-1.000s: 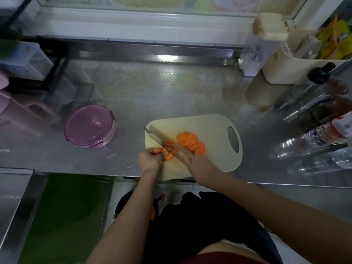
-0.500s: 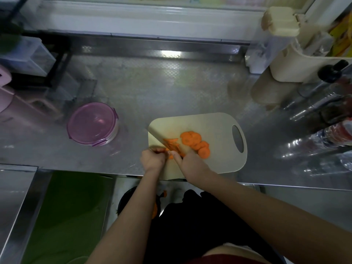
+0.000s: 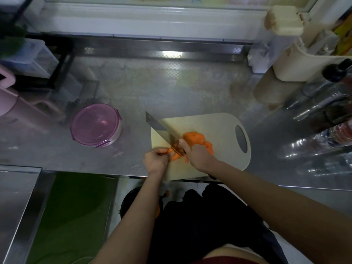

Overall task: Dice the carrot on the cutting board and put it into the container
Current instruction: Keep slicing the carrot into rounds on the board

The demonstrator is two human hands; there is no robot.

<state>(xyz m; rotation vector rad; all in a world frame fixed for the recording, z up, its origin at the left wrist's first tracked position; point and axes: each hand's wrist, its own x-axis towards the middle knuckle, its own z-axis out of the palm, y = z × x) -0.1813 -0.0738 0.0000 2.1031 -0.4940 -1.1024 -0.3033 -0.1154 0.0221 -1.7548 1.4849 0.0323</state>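
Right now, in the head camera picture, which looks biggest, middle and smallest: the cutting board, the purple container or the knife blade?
Largest to smallest:
1. cutting board
2. purple container
3. knife blade, long but thin

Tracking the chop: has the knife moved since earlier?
Yes, farther out: the knife tip now lies beyond the cutting board, past its far left corner.

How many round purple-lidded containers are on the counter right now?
1. The container stands on the counter left of the cutting board, apart from it, lid on. Any others would be out of view.
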